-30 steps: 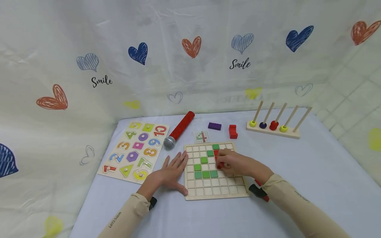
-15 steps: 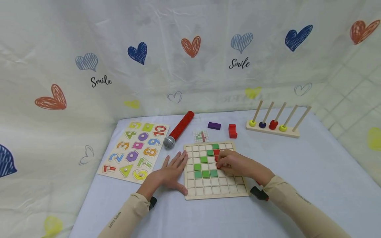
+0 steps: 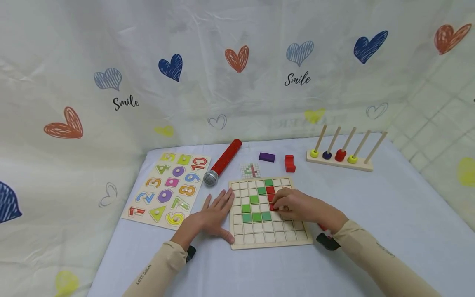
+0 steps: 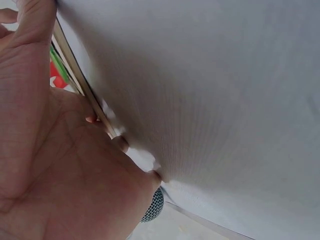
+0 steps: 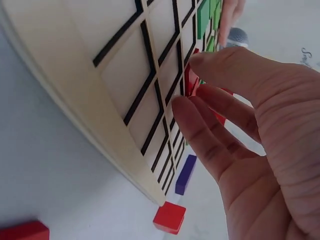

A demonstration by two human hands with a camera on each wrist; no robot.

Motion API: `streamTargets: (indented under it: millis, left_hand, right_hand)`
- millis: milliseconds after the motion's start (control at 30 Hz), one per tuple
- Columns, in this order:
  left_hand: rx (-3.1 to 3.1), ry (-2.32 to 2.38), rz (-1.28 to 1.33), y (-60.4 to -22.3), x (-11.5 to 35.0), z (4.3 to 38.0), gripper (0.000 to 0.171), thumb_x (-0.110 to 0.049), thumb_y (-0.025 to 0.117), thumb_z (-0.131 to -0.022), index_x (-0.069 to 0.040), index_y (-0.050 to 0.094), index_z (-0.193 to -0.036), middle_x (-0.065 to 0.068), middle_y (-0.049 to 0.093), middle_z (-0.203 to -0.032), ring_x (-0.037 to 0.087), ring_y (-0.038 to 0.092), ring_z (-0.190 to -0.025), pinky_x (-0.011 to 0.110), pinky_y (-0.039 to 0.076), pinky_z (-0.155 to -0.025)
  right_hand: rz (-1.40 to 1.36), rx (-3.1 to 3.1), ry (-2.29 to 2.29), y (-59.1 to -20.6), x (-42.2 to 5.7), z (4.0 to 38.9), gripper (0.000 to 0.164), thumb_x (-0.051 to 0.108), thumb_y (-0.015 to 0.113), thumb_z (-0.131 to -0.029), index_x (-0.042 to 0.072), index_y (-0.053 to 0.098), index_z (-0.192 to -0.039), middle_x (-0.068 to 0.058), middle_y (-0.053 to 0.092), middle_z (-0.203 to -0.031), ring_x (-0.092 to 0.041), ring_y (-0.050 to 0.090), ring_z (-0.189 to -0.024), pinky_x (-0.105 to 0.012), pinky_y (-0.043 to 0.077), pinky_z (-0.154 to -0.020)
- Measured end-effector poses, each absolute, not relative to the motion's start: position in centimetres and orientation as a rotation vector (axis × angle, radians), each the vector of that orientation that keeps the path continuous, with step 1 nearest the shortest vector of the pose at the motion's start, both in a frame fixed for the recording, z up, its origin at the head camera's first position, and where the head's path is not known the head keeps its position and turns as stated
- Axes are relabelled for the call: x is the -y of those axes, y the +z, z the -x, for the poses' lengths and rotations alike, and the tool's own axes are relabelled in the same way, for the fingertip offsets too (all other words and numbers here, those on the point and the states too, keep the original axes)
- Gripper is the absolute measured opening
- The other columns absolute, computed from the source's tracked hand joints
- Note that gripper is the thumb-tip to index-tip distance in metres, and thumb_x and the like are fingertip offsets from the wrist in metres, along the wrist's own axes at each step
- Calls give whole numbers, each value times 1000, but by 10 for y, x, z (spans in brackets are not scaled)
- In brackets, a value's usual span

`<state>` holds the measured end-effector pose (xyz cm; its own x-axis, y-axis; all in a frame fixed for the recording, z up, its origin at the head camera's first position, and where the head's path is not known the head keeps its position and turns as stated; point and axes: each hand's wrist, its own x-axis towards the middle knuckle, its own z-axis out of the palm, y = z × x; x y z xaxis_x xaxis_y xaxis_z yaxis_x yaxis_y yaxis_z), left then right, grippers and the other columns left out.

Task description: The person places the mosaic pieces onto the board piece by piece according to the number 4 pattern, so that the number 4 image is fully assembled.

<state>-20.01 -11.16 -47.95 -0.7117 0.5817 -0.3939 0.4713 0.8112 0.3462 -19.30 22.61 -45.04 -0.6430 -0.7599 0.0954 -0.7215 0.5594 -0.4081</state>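
Observation:
A wooden grid board (image 3: 271, 246) lies flat on the white-covered table, with several green tiles (image 3: 257, 217) set in its cells and a column of red tiles (image 3: 270, 190). My right hand (image 3: 302, 208) is over the board's right half. In the right wrist view, its thumb and fingertips bracket the lowest red tile (image 5: 190, 82), which sits low in its cell. My left hand (image 3: 212, 218) rests spread along the board's left edge, thumb at the lower corner, fingers straight. Its palm (image 4: 75, 165) fills the left side of the left wrist view.
A small pattern card (image 3: 250, 170) lies behind the board. Nearby are a red microphone (image 3: 224, 160), a purple block (image 3: 267, 157) and a red block (image 3: 290, 163). A number-and-shape puzzle (image 3: 167, 189) is at left, a peg stand with beads (image 3: 339, 163) at back right. Red pieces (image 5: 25, 232) lie near the right wrist.
The red tile that was tilted in my right fingers now lies flat in its cell under the other red ones. The right hand has shifted slightly right; the left has stayed put.

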Motion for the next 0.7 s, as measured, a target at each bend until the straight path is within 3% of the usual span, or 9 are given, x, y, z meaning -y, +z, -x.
streamTargets:
  millis: [267,533,700]
  left_hand:
    - [-2509,236,-755,-476,108,198,142,-69,87,-76,-12,0,-174,6,-9,-183,31,-8,-171,63,-4,-136]
    - [-2503,266,-739,-489,110,203,147,-70,88,-73,-15,-4,-173,3,-15,-183,29,-15,-170,63,-11,-135]
    - [-2512,251,-737,-483,109,201,146,-70,88,-73,-14,-3,-174,3,-13,-183,30,-13,-170,62,-9,-136]
  right_hand:
    - [1065,-2624,-752,-442,-248,189,20,8,81,-94,8,80,-114,-14,69,-129,-20,71,-99,-36,66,-88]
    - [1013,-2636,-735,-431,-264,179,19,11,82,-94,9,80,-113,-11,70,-125,-20,70,-98,-37,66,-87]
    - [1018,-2654,-724,-429,-271,176,20,6,83,-92,9,80,-111,-9,71,-122,-24,70,-101,-36,67,-84]
